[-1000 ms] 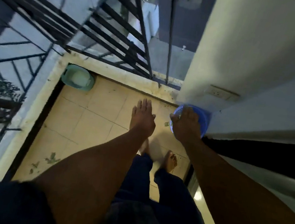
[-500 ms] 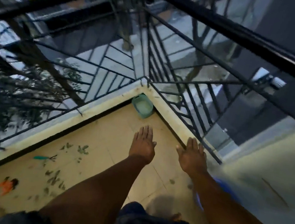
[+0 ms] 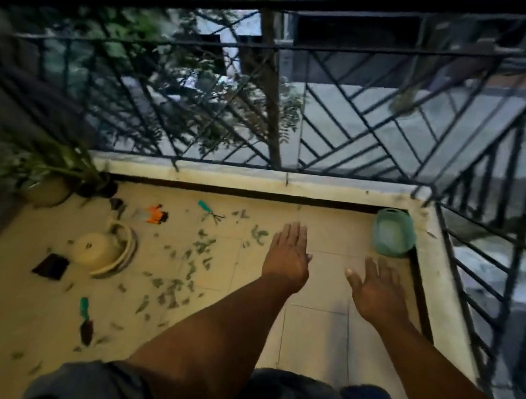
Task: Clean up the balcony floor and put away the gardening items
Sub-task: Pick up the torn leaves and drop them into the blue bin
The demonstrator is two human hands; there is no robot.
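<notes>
Step in hand, as judged: survey of the balcony floor before any pickup; nothing is held yet.

Largest first. The tiled floor is bounded by a black railing. A potted plant stands in the far left corner. A cream pot lies tipped beside a round saucer, left of centre. A teal bin sits in the far right corner. A black flat item lies near the pot; its kind cannot be told. Cut leaves are scattered across the middle. A green-handled trowel lies nearest on the left, a green-handled hand rake near the far wall, an orange-and-black tool beside it.

Grip state: left hand flat, fingers straight and together, holding nothing; right hand spread, empty. Both hover above bare tiles, well apart from the tools; the leaves start just left of the left hand.

Next move, as judged: a bend down and leftward toward the tools or leaves.
</notes>
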